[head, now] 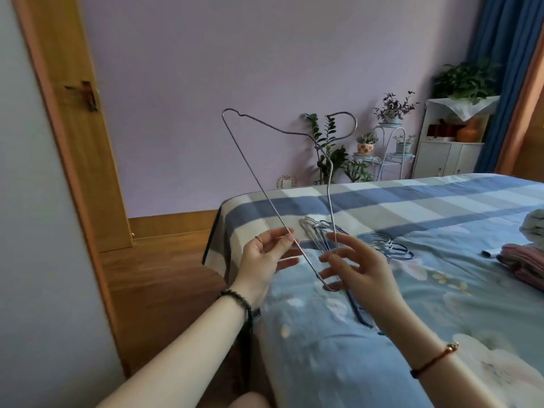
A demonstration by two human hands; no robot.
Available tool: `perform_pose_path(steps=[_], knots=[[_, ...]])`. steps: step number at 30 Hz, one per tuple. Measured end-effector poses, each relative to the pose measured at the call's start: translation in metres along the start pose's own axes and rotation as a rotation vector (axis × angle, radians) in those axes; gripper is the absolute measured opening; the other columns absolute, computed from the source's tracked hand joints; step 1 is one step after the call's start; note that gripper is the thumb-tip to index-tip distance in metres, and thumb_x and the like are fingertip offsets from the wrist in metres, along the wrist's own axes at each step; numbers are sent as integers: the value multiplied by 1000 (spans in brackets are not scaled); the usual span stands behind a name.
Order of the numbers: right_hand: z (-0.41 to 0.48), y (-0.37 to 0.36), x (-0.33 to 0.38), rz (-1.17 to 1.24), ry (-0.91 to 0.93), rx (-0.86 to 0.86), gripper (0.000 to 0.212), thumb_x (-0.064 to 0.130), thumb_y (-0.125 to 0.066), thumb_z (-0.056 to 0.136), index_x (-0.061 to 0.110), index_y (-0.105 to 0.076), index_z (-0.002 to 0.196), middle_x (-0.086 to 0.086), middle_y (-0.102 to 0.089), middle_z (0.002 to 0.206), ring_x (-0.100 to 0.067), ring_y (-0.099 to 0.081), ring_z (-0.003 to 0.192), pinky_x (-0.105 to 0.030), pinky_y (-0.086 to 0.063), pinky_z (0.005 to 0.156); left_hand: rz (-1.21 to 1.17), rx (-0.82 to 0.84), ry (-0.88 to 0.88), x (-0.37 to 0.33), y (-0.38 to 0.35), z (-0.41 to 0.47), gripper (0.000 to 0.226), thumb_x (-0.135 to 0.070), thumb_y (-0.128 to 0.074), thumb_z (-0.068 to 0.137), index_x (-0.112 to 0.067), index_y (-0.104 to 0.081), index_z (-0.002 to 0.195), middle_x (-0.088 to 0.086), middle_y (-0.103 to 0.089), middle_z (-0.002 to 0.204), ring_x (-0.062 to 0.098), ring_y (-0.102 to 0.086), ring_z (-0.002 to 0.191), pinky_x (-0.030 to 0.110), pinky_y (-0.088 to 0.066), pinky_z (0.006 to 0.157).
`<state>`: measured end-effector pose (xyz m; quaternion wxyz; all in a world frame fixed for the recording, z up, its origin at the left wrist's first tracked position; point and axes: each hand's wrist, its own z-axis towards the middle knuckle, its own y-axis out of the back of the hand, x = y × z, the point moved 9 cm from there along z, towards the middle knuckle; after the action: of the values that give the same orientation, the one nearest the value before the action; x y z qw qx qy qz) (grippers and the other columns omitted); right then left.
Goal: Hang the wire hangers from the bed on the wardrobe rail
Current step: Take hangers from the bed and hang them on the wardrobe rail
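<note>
A silver wire hanger (255,172) stands tilted in the air over the bed's near corner, its hook pointing up and to the right. My left hand (265,257) pinches its long straight bar between thumb and forefinger. My right hand (359,266) is at the hanger's lower corner with its fingers spread, and the wire runs past them; no firm grip shows. Behind my hands, a pile of several silver and blue wire hangers (321,234) lies on the bed (412,207). One blue hanger (357,312) pokes out under my right wrist. No wardrobe rail is in view.
Folded pink clothes (521,263) lie at the bed's right edge. A wooden door frame (59,113) rises on the left, with wooden floor (164,275) between it and the bed. Potted plants (326,148) and a white cabinet (447,157) stand along the far wall.
</note>
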<state>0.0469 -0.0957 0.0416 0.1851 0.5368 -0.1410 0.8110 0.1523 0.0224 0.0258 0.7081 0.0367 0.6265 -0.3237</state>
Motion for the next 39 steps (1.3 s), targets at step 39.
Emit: perform_pose_path(steps=[39], knots=[[-171, -600, 352, 262, 609, 954, 32, 10, -50, 92, 16, -53, 123, -7, -66, 85, -25, -67, 67, -35, -59, 52, 203, -1005, -806, -507, 388, -388, 11, -8, -60, 87, -9, -63, 97, 2, -66, 79, 9, -68, 61, 21, -56, 59]])
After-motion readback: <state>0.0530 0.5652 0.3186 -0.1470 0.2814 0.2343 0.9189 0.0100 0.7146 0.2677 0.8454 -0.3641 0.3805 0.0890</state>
